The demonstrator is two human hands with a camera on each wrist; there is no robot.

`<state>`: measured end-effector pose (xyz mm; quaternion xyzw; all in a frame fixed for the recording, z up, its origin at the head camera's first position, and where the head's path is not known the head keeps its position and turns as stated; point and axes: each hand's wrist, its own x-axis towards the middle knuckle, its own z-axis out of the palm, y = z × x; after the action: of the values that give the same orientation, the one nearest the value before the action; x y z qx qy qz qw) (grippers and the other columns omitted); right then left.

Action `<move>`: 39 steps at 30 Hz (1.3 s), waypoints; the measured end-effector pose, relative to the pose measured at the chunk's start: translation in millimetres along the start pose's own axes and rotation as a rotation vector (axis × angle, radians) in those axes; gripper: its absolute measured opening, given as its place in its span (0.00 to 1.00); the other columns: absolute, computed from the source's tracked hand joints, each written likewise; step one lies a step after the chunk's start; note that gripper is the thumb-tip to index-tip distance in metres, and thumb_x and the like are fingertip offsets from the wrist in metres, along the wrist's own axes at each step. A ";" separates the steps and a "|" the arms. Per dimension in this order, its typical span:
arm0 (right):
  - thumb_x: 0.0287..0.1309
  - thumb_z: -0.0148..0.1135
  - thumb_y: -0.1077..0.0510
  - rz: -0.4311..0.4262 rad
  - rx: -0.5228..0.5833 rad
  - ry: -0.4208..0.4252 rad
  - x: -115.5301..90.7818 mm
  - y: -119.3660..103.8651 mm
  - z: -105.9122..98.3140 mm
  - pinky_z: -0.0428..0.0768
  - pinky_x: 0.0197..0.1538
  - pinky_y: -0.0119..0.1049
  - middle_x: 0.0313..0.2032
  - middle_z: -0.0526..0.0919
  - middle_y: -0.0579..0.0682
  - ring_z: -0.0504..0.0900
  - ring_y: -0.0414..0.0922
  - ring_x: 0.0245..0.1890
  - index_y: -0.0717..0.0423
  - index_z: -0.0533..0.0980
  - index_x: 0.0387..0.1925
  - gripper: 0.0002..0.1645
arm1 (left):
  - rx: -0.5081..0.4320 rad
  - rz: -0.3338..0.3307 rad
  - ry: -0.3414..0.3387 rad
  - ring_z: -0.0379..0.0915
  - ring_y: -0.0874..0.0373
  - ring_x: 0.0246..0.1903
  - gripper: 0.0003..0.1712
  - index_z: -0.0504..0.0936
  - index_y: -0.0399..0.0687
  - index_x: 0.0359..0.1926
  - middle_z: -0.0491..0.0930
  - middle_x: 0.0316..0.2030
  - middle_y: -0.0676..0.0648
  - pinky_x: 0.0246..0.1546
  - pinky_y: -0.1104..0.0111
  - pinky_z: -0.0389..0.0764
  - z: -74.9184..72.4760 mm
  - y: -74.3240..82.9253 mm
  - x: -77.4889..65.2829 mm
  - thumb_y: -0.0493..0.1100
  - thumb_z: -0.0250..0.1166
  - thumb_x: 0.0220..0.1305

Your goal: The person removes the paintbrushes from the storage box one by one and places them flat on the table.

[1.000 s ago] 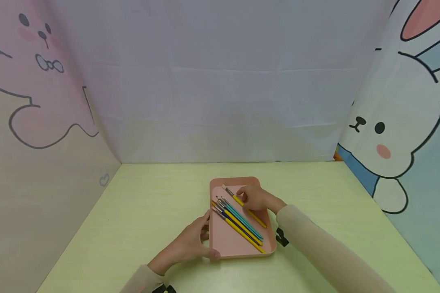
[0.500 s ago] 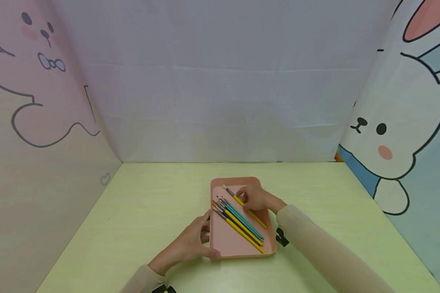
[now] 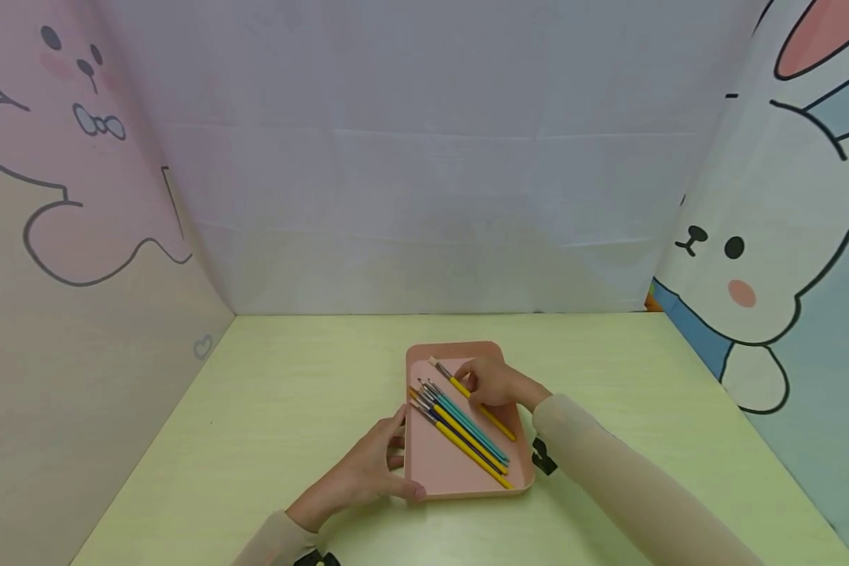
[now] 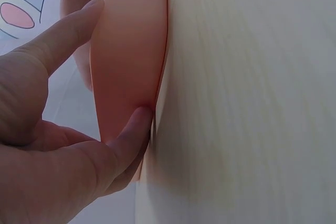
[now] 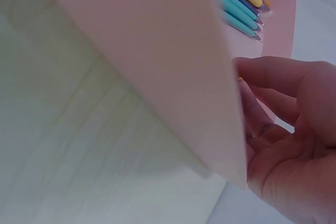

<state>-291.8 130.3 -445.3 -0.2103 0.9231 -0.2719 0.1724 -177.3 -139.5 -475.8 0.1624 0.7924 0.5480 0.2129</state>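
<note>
A pink tray [image 3: 435, 464] lies on the table with several paintbrushes [image 3: 460, 436] slanting across it, their handles yellow, teal and dark blue. My left hand [image 3: 364, 468] holds the tray by its left side and near-left corner; in the left wrist view, fingertips touch the tray's outer wall [image 4: 128, 40]. Above the tray's right half, my right hand [image 3: 495, 383] pinches a yellow-handled paintbrush [image 3: 501, 426] around the middle of its handle. That brush has a pale flat tip. In the right wrist view, the tray's wall [image 5: 173, 66] hides most of it.
The pale yellow-green table [image 3: 290, 385] runs back to a plain light curtain [image 3: 431, 196]. Side curtains with a pink cartoon animal [image 3: 113, 204] and a white rabbit [image 3: 764, 236] stand left and right.
</note>
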 end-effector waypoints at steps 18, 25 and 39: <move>0.57 0.70 0.71 -0.055 0.142 -0.010 -4.5 4.8 -13.5 0.89 0.49 0.41 0.54 0.87 0.54 0.84 0.47 0.46 0.55 0.79 0.68 0.36 | 0.013 0.012 -0.002 0.72 0.44 0.66 0.76 0.43 0.50 0.87 0.59 0.75 0.36 0.64 0.61 0.83 -0.6 1.2 0.9 0.40 0.87 0.50; 0.61 0.64 0.73 -0.098 0.289 -0.067 -10.2 6.7 -26.1 0.89 0.50 0.42 0.64 0.81 0.59 0.83 0.54 0.54 0.47 0.69 0.78 0.45 | -0.002 0.018 -0.012 0.73 0.44 0.66 0.76 0.42 0.48 0.87 0.59 0.74 0.35 0.63 0.64 0.83 -1.8 -0.9 1.5 0.39 0.87 0.50; 0.65 0.60 0.72 -0.064 0.280 -0.076 -36.5 12.1 -61.0 0.87 0.38 0.46 0.47 0.80 0.58 0.80 0.49 0.32 0.50 0.72 0.76 0.39 | -0.004 -0.004 -0.010 0.74 0.45 0.65 0.76 0.42 0.50 0.87 0.61 0.73 0.36 0.63 0.60 0.84 -1.0 -0.1 1.4 0.40 0.87 0.50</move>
<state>-290.7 183.3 -396.4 -0.2235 0.8618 -0.3952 0.2262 -179.0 -139.7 -475.8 0.1628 0.7906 0.5485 0.2182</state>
